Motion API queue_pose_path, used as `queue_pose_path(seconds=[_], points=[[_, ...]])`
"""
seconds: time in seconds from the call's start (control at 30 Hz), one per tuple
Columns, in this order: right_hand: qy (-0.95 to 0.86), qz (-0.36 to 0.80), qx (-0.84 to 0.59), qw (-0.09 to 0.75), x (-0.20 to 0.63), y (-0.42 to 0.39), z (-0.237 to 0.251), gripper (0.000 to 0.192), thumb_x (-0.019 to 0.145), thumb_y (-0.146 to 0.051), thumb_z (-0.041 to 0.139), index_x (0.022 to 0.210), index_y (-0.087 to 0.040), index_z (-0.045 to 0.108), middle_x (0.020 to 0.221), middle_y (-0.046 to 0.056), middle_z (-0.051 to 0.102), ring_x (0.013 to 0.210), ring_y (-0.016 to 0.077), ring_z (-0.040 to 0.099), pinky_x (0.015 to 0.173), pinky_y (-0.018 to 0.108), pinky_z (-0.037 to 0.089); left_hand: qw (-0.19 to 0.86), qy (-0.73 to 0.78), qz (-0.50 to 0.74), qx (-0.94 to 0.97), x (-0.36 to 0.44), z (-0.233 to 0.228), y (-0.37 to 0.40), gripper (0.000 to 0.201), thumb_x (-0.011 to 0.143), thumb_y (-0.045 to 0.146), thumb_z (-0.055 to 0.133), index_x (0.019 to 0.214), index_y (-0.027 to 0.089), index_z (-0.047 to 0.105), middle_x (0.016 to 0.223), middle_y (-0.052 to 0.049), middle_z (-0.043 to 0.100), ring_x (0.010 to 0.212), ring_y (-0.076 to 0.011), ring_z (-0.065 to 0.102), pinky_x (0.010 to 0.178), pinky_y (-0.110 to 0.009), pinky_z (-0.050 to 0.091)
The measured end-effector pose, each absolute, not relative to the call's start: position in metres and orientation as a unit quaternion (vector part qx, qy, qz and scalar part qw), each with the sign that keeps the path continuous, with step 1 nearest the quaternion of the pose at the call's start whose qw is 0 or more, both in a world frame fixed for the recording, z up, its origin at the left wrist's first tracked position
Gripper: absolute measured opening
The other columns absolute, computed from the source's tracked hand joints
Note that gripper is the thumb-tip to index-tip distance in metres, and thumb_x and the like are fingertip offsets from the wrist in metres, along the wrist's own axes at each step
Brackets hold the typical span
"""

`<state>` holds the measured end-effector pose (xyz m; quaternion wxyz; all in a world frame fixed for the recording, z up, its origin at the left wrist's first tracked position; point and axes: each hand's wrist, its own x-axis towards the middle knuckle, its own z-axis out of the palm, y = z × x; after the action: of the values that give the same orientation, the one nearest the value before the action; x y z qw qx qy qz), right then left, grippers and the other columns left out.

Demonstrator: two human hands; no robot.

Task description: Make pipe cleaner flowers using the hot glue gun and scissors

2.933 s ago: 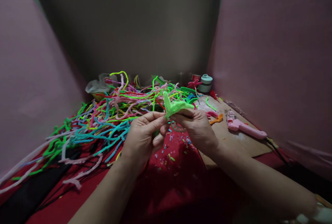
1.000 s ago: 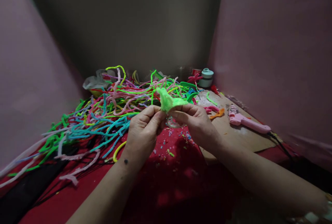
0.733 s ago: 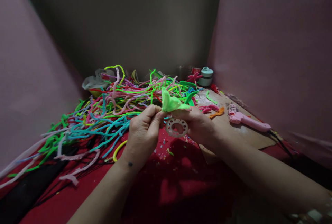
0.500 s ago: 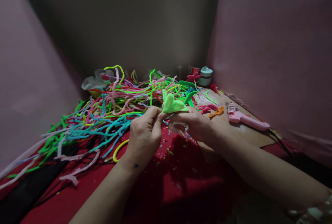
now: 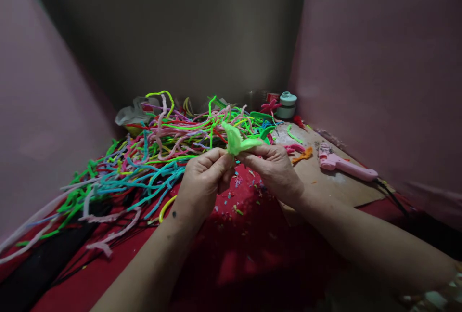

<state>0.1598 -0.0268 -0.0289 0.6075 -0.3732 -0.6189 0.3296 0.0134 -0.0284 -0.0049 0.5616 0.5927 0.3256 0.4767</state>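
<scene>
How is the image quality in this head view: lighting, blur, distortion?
Head view: dim, with dark corners and a shadowed red cloth in front; the green chenille piece pinched between left hand and right hand is brightest but soft-edged; wide-angle lens bends the side walls; the pink glue gun is slightly blurred.

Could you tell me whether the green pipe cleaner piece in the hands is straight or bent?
Bent. The green pipe cleaner piece forms two leaf-like lobes, pinched from below by the left hand and right hand.
</scene>
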Motion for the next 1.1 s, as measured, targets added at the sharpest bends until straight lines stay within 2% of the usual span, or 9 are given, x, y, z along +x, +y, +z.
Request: queue_pose_path(seconds=[0.13,0.23,0.33,0.43,0.53,0.63,0.77,0.87,1.1], points=[[-0.572,0.390,-0.336,0.639,0.157,-0.027,-0.030,0.007,0.073,-0.027,0.068,0.075,-0.025,0.074,0.076,-0.001,0.065,0.076,0.0144,0.052,0.077,0.032,0.040,0.699,0.276,0.410,0.516,0.010,-0.007,-0.022,0.030,0.079,0.031,0.061,0.059,0.015,0.045,0.045,0.006,0.036,0.038,-0.0031,0.025,0.037,-0.016,0.021],[-0.542,0.500,-0.292,0.610,0.157,-0.024,-0.031,0.006,0.071,-0.028,0.069,0.069,-0.023,0.072,0.069,-0.003,0.062,0.067,0.0114,0.049,0.072,0.030,0.039,0.782,0.246,0.323,0.474,0.004,-0.008,-0.016,0.026,0.079,0.033,0.061,0.065,0.014,0.050,0.046,0.009,0.031,0.037,-0.0014,0.016,0.033,-0.013,0.019],[-0.505,0.587,-0.248,0.582,0.158,-0.021,-0.032,0.005,0.066,-0.025,0.072,0.067,-0.021,0.070,0.066,-0.003,0.060,0.064,0.0103,0.047,0.071,0.029,0.038,0.811,0.243,0.271,0.457,-0.001,-0.007,-0.013,0.019,0.080,0.028,0.060,0.071,0.013,0.054,0.047,0.009,0.031,0.037,-0.0003,0.013,0.030,-0.011,0.022],[-0.464,0.638,-0.221,0.574,0.157,-0.019,-0.032,0.006,0.060,-0.020,0.072,0.064,-0.019,0.068,0.060,-0.004,0.056,0.059,0.0093,0.044,0.066,0.027,0.036,0.802,0.260,0.260,0.470,-0.002,-0.004,-0.015,0.022,0.079,0.032,0.061,0.069,0.013,0.054,0.045,0.008,0.034,0.034,-0.0007,0.018,0.029,-0.012,0.025],[-0.440,0.635,-0.217,0.596,0.155,-0.019,-0.031,0.010,0.059,-0.018,0.070,0.054,-0.018,0.061,0.051,-0.007,0.045,0.051,0.0073,0.035,0.058,0.025,0.032,0.745,0.307,0.288,0.516,0.003,-0.002,-0.020,0.029,0.078,0.040,0.059,0.068,0.014,0.054,0.043,0.005,0.043,0.032,-0.0047,0.031,0.028,-0.016,0.032],[-0.434,0.611,-0.234,0.620,0.152,-0.018,-0.032,0.020,0.061,-0.019,0.070,0.049,-0.018,0.054,0.047,-0.008,0.036,0.048,0.0071,0.026,0.052,0.025,0.025,0.625,0.374,0.364,0.581,0.011,0.000,-0.026,0.031,0.078,0.042,0.058,0.065,0.014,0.052,0.048,0.001,0.052,0.036,-0.0089,0.045,0.033,-0.020,0.038],[-0.415,0.602,-0.243,0.637,0.150,-0.016,-0.033,0.021,0.062,-0.018,0.070,0.050,-0.018,0.053,0.048,-0.008,0.036,0.048,0.0070,0.021,0.049,0.026,0.019,0.473,0.447,0.434,0.623,0.018,-0.001,-0.030,0.025,0.080,0.037,0.057,0.067,0.017,0.049,0.043,0.005,0.047,0.034,-0.0055,0.039,0.033,-0.015,0.029],[-0.407,0.625,-0.234,0.624,0.150,-0.017,-0.033,0.018,0.061,-0.019,0.071,0.052,-0.018,0.055,0.048,-0.008,0.037,0.047,0.0061,0.023,0.049,0.025,0.020,0.491,0.428,0.442,0.617,0.018,-0.004,-0.029,0.029,0.081,0.036,0.056,0.063,0.017,0.044,0.044,0.007,0.041,0.035,-0.0023,0.031,0.035,-0.013,0.022],[-0.389,0.665,-0.255,0.585,0.149,-0.019,-0.030,0.015,0.055,-0.022,0.077,0.061,-0.016,0.065,0.050,-0.006,0.047,0.046,0.0050,0.031,0.049,0.023,0.025,0.660,0.327,0.385,0.556,0.012,-0.006,-0.023,0.033,0.081,0.044,0.056,0.065,0.017,0.044,0.049,0.007,0.037,0.037,-0.0018,0.024,0.036,-0.015,0.017]])
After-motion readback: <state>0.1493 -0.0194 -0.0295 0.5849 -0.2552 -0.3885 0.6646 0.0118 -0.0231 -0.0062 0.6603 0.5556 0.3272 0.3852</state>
